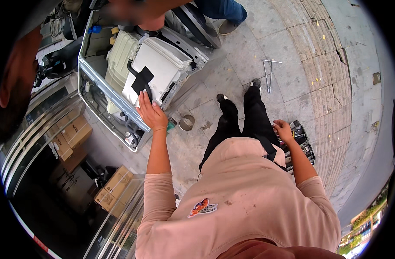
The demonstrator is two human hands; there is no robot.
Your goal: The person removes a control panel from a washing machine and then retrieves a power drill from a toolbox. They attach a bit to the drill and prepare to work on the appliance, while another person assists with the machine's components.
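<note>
My left hand (152,114) is open, its fingers stretched out against the near edge of an opened washing machine (106,87). Just beyond the fingertips, a black pad (142,80) and a dark hose (131,67) lie over the machine's white block (159,60). A cream-coloured tub (119,60) fills the casing beside that block. Beside my right thigh hangs my right hand (283,130), fingers curled in. Whether anything is in it cannot be made out. Right by it on the ground is a tray of tools (309,153), partly hidden by my arm.
Another person's arm (152,21) reaches over the machine's far side; a second person's head (18,82) is at the left. A T-handled metal tool (270,71) lies on the paving. A round metal container (187,122) stands near the machine. Cardboard boxes (76,131) are in the doorway.
</note>
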